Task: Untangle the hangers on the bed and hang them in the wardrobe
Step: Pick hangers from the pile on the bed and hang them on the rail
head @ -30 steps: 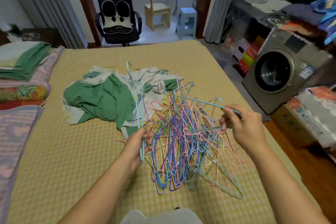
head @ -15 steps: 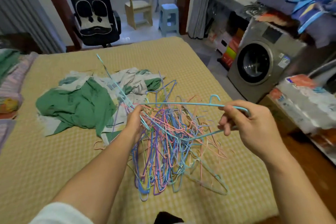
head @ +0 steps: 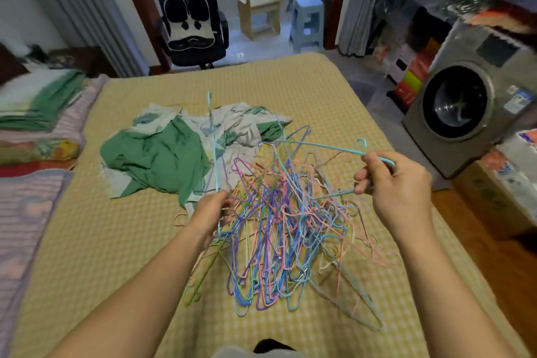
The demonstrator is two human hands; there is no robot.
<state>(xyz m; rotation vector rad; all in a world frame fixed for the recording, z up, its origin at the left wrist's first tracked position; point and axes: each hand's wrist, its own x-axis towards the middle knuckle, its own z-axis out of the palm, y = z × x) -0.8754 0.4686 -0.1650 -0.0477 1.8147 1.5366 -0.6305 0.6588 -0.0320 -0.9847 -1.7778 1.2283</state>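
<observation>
Pastel wire in pink, purple, blue and green makes up the tangled pile of hangers, which lies on the yellow checked bed in front of the person. The left hand is clenched around a light blue hanger at the pile's left edge; one long straight side of it stands nearly upright above the fist, over a crumpled green and white cloth that lies just behind the pile. The right hand grips a second light blue hanger near its hook, fingers curled round the wire, and holds it lifted above the pile's right side, its long bar reaching leftward and its lower wire still running down into the tangle. Folded bedding is stacked along the bed's left side. Right of the bed stands a grey washing machine. Beyond the bed's far end are a black office chair, a small wooden chair and a pale blue stool.
</observation>
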